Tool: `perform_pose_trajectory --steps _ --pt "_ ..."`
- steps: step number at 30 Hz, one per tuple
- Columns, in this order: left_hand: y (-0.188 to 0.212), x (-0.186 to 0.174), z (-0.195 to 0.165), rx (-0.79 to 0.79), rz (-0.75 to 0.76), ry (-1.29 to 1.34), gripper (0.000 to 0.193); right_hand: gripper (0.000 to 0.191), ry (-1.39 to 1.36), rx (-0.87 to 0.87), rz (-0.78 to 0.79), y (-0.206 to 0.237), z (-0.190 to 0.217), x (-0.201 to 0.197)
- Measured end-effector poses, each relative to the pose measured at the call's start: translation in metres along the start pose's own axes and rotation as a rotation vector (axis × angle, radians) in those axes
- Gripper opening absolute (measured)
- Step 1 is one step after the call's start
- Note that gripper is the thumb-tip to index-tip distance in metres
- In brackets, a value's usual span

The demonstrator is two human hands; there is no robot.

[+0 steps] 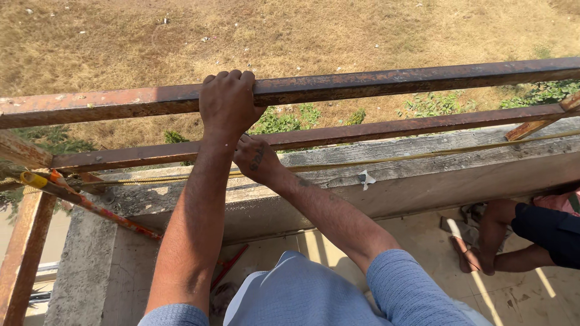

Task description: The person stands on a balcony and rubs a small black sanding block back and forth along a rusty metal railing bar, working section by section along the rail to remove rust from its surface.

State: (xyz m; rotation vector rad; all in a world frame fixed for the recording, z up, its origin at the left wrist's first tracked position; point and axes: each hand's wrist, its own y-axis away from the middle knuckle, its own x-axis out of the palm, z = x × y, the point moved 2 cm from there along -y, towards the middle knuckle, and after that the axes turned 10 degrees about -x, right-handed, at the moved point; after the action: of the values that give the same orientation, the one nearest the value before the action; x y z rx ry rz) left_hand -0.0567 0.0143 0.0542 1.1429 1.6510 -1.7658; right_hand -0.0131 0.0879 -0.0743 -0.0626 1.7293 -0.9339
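My left hand (228, 104) is closed over the upper rusty steel rail (386, 81), fingers wrapped over its top. My right hand (256, 158) reaches in just behind my left forearm, at the lower rusty rail (386, 129) and the weathered wooden plank (423, 154). Its fingers are hidden by my left arm, so I cannot see what it grips. A taut yellow string (393, 160) runs along the plank past that hand. Both of my sleeves are blue.
A concrete wall (84, 265) stands below the plank. Red-handled rods (103, 212) lean at the left beside a rusty post (21, 259). Another person's bare legs and sandals (483, 241) rest on the tiled floor at the right. Dry grass lies far below.
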Motion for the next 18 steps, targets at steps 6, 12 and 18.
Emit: perform_pose_trajectory --steps 6,12,18 --pt "0.001 0.002 0.003 0.004 -0.009 0.002 0.045 0.011 -0.151 0.093 0.081 -0.009 0.0 0.01" --pt "0.001 0.003 0.004 -0.002 -0.004 0.023 0.044 0.025 0.034 -0.017 0.035 0.008 -0.008 -0.003" --pt "0.002 0.003 0.0 0.003 -0.048 0.013 0.04 0.029 0.047 0.082 0.062 0.056 -0.04 -0.03"
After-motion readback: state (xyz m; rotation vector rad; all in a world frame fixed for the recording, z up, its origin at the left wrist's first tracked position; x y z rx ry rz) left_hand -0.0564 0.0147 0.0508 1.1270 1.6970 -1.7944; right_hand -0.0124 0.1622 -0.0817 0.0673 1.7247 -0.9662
